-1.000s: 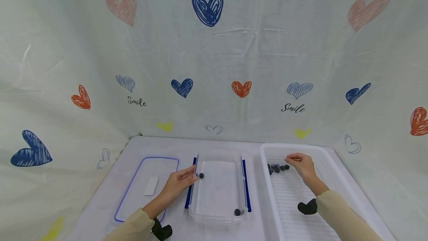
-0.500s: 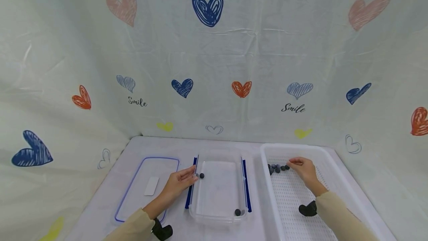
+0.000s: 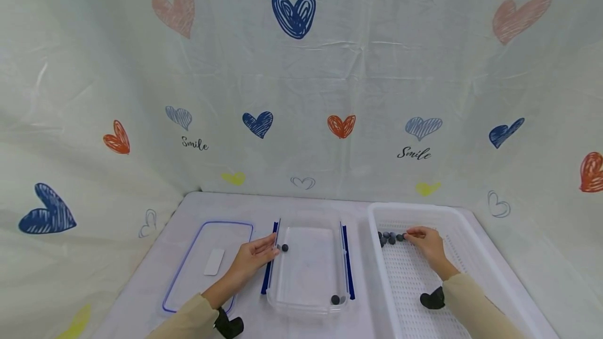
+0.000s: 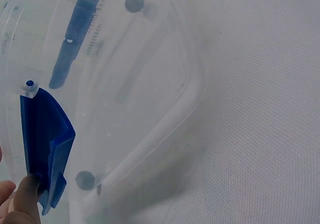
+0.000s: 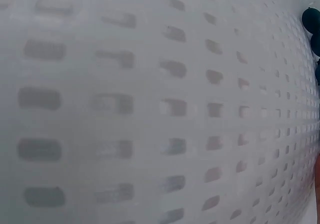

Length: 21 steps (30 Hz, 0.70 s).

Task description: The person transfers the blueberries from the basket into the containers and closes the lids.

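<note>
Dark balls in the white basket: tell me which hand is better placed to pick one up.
Right, most likely: the right hand is in the white basket, close beside the dark balls. The left hand is away at the clear box, touching its blue clip.

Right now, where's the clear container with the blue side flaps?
In the head view, the clear container sits low in the middle, between the blue-edged lid on the left and the white basket on the right; the left hand touches its left side.

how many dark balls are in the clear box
2: one ball at the left side, beside the left hand, the other ball in the near right corner. None seems hidden.
</note>
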Each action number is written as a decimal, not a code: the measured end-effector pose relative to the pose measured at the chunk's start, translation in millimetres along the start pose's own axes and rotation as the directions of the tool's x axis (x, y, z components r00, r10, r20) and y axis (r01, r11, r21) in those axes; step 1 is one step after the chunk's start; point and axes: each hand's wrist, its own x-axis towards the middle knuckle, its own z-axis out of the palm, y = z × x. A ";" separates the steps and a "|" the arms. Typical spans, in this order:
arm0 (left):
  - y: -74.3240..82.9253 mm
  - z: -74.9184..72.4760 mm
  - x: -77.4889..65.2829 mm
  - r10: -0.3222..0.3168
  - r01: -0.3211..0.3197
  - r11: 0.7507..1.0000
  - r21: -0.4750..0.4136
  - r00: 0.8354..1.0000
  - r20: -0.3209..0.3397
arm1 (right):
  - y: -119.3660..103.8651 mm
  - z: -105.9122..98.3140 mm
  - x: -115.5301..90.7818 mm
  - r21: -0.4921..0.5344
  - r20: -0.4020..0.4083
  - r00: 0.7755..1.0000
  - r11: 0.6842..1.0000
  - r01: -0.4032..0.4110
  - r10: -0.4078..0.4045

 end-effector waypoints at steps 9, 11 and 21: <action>-3.0 -0.4 0.7 -0.012 0.012 1.000 -0.007 1.000 0.001 | 0.1 0.4 -0.4 -0.056 -0.014 1.000 0.998 0.027 -0.027; -3.3 -0.3 0.7 -0.015 0.015 1.000 -0.012 1.000 0.003 | -1.1 -0.3 -1.6 -0.052 -0.009 1.000 0.999 0.015 -0.015; -2.1 -0.1 -0.5 -0.010 0.010 0.999 0.032 1.000 -0.006 | -4.3 -4.1 -1.7 -0.030 0.002 1.000 1.000 -0.002 0.002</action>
